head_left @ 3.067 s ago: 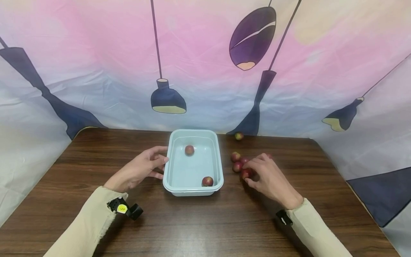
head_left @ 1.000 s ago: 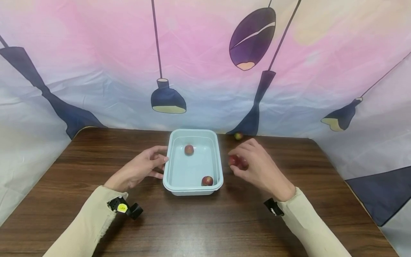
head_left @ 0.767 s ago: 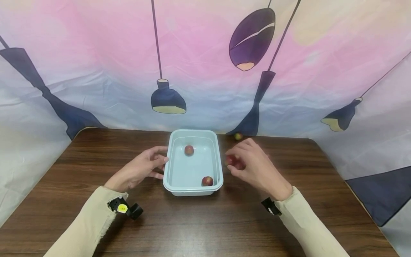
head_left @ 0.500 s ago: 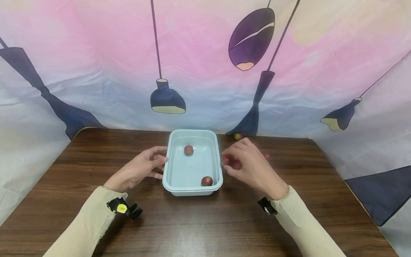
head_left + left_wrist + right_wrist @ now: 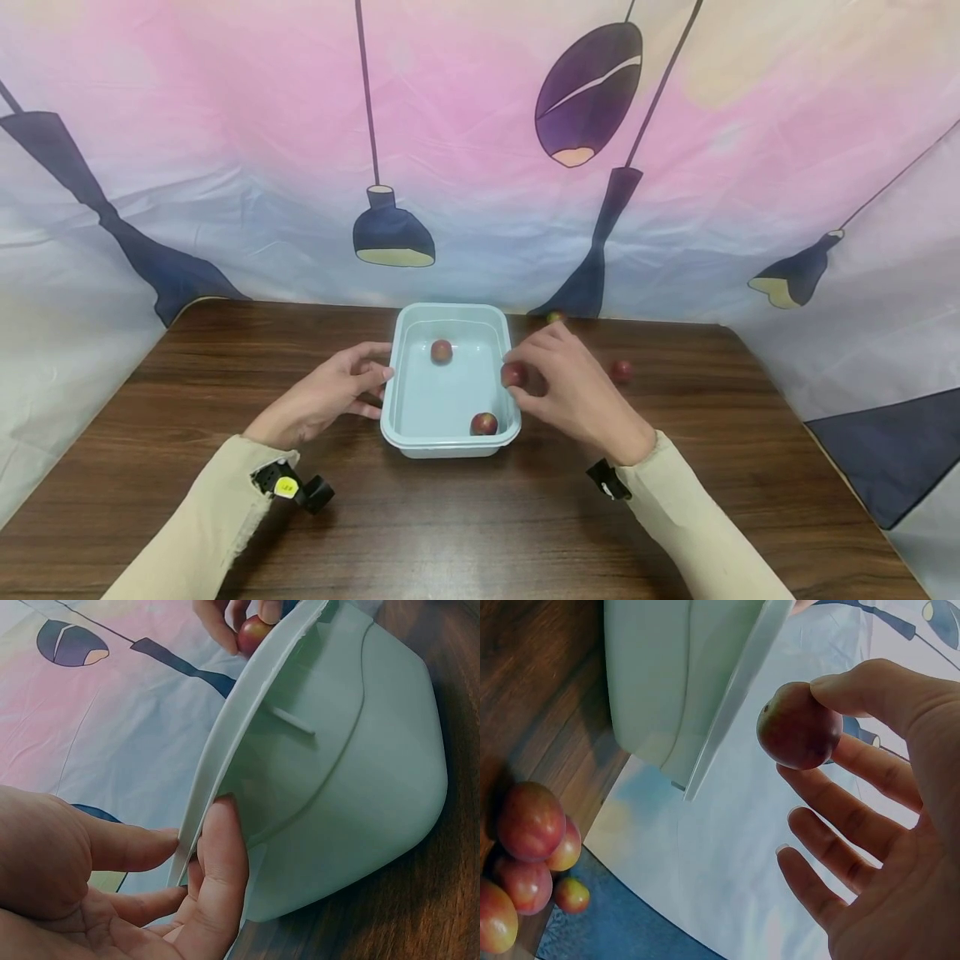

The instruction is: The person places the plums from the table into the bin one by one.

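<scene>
In the head view, a pale blue-green plastic basin [image 5: 450, 442] stands on the table with two plums inside, one plum [image 5: 441, 351] toward the back and another plum [image 5: 483, 423] in the front right corner. My left hand [image 5: 326, 393] pinches the basin's left rim, thumb on one side and fingers on the other, as the left wrist view shows. Between thumb and fingertips, my right hand [image 5: 581, 398] holds a dark red plum [image 5: 795, 727] at the basin's right rim. Its other fingers spread loosely in the right wrist view.
Several loose plums [image 5: 531, 821] lie on the wooden table [image 5: 450, 533], mostly hidden behind my right hand in the head view. One red plum [image 5: 621, 371] shows right of that hand, and a greenish plum [image 5: 555, 317] sits at the back edge by the printed cloth [image 5: 480, 167].
My right hand has picked up a plum from the group on the right and carried it left to the basin's rim. The left hand and basin have stayed put.
</scene>
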### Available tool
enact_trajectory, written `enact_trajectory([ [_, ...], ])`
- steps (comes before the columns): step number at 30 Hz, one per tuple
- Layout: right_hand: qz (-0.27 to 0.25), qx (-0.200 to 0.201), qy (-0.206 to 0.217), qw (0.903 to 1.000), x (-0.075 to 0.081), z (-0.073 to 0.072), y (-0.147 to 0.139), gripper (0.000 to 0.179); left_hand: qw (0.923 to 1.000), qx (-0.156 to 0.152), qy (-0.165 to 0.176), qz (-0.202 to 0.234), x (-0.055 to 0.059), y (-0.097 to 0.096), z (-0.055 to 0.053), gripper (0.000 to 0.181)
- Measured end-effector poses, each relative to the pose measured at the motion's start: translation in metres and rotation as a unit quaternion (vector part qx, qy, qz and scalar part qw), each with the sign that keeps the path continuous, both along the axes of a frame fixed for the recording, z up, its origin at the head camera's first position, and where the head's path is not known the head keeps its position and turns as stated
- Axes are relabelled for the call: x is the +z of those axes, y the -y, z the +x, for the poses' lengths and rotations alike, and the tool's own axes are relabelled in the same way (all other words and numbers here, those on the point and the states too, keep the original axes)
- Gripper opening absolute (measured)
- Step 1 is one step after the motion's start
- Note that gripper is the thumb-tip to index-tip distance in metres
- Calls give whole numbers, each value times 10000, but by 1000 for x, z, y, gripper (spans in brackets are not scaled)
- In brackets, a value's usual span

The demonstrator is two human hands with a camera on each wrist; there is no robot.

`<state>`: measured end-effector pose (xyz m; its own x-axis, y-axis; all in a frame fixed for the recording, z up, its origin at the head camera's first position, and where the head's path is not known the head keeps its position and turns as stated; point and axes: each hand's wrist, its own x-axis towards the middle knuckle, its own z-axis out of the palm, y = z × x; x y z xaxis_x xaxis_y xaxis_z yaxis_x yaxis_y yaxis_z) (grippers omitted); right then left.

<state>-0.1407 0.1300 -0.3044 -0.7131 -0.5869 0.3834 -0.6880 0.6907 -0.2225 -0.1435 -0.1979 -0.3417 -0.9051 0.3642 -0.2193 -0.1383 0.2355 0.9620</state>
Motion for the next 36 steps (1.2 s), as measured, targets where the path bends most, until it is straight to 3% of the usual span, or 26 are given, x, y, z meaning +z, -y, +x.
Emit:
enact_trajectory([
  [31, 298, 14, 169, 9994, -14, 3, 22, 11, 10000, -41, 27, 18, -1, 1, 0, 56],
  [36, 227, 3, 184, 9996, -17, 3, 21, 18, 10000, -33, 22, -2, -2, 2, 0, 56],
])
